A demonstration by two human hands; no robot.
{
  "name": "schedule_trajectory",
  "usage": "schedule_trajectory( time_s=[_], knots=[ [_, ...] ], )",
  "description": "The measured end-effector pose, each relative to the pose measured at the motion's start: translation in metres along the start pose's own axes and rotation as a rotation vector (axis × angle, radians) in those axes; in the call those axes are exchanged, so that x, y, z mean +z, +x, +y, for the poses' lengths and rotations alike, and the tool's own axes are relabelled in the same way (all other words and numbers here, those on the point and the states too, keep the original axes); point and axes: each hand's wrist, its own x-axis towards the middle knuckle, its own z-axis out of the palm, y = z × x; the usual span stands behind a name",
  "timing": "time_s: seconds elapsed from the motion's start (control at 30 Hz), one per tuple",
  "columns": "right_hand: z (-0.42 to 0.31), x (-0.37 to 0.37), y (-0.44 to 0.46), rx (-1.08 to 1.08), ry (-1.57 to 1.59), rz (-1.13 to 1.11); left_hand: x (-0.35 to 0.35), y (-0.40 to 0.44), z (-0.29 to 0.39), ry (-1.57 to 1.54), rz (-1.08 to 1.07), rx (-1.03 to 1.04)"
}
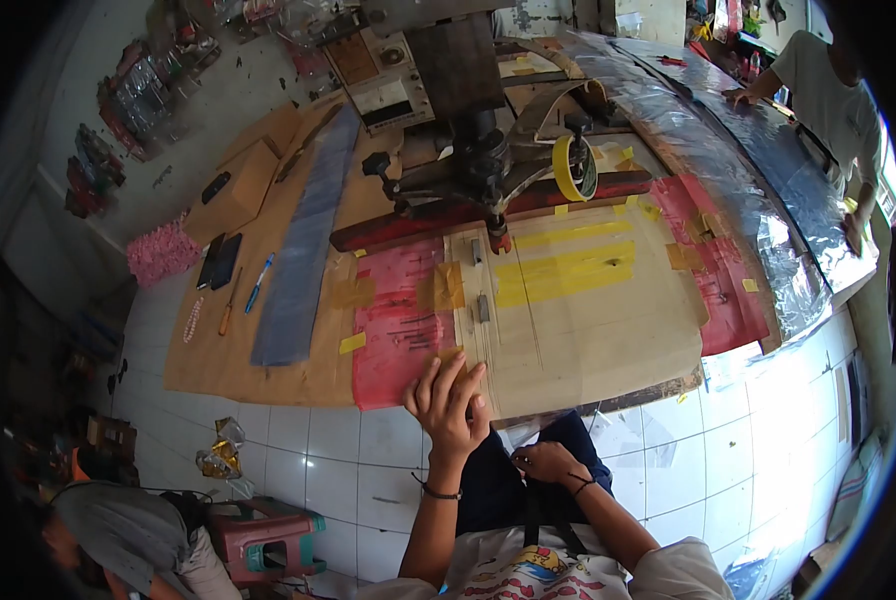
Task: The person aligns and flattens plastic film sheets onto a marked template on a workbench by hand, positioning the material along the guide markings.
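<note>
My left hand point(451, 402) rests with fingers apart on the near edge of the work table, over the seam between a red sheet point(398, 322) and a tan board point(608, 330). Two small grey pieces lie on a strip beyond its fingertips. My right hand point(548, 462) is at my lap with its fingers curled; whatever it holds, if anything, is hidden. A dark metal press point(483, 150) stands over the table's middle, with a yellow tape roll point(574, 168) hanging on its right arm. Yellow strips point(568, 270) lie across the board.
On the table's left are a blue-grey strip point(308, 240), a blue pen point(260, 283), a screwdriver point(232, 303) and a cardboard box point(238, 190). A co-worker point(833, 100) stands at upper right; another person point(128, 530) is at lower left beside a stool point(268, 535).
</note>
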Motion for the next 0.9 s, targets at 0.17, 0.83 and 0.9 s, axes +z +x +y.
schedule_trajectory(
  time_s=[0.17,0.83,0.9],
  knots=[
    [-0.004,-0.008,0.002,0.012,-0.044,0.044,0.003,-0.001,-0.002,0.037,0.019,0.040],
    [-0.068,-0.094,-0.023,-0.105,0.202,-0.229,0.039,-0.012,-0.021,0.132,0.307,0.159],
    [-0.096,-0.130,-0.045,-0.184,0.349,-0.463,0.041,-0.015,-0.021,0.132,0.321,0.163]
  ],
)
